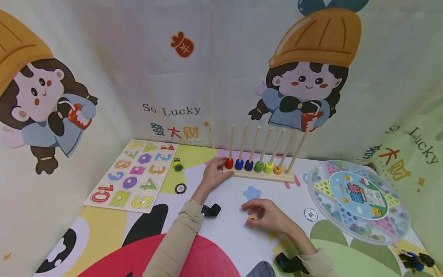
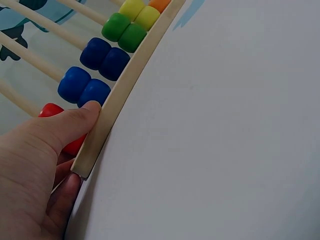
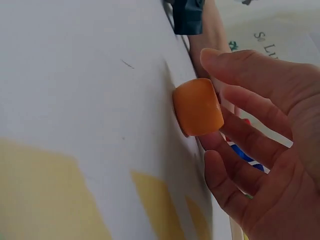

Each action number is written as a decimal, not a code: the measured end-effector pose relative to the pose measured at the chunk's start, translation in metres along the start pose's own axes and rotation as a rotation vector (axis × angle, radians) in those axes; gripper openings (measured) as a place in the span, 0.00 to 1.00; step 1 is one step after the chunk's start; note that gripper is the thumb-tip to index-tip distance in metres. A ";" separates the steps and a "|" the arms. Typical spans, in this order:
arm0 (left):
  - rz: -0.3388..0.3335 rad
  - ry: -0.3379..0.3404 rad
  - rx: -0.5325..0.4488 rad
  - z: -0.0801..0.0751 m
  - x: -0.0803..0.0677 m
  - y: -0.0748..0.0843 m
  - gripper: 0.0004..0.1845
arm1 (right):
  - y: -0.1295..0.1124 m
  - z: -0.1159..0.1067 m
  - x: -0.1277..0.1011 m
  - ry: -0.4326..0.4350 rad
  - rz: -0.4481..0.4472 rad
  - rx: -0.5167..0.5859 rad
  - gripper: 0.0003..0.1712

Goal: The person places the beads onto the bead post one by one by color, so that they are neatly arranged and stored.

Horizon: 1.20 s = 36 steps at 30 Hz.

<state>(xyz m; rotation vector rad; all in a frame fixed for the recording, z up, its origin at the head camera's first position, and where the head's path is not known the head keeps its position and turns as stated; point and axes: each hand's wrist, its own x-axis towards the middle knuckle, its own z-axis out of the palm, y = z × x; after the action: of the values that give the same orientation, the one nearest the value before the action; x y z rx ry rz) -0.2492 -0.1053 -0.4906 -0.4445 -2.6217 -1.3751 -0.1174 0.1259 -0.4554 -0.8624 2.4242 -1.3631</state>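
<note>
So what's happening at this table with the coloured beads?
A person is working at a wooden bead rack with seven upright rods. Their left hand grips the rack's left end, thumb on the base beside the red bead. Their right hand has its fingers curled round a loose orange bead lying on the colourful table mat. Six rods carry beads at the bottom; the rightmost one looks bare.
</note>
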 end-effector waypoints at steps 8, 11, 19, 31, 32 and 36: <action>0.010 0.010 -0.008 0.000 0.002 -0.001 0.32 | -0.002 0.002 0.001 -0.018 -0.023 0.008 0.20; 0.015 0.012 -0.017 -0.001 0.003 -0.001 0.31 | -0.003 0.000 -0.001 -0.021 -0.026 -0.014 0.19; 0.018 0.006 -0.027 -0.002 0.003 0.002 0.31 | 0.001 -0.009 -0.008 -0.010 -0.012 -0.054 0.19; 0.016 0.001 -0.017 -0.001 0.002 0.002 0.32 | 0.006 -0.014 -0.013 -0.015 -0.043 -0.035 0.17; 0.012 0.000 -0.012 -0.001 0.002 0.002 0.32 | 0.006 -0.014 -0.013 -0.013 -0.042 -0.039 0.17; 0.005 -0.003 -0.018 0.000 0.002 0.002 0.31 | 0.006 -0.015 -0.014 0.020 -0.029 -0.054 0.17</action>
<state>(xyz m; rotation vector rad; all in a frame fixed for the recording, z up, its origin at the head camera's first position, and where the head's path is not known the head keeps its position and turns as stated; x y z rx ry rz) -0.2502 -0.1042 -0.4883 -0.4550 -2.6107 -1.3988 -0.1159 0.1469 -0.4535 -0.9049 2.4840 -1.3284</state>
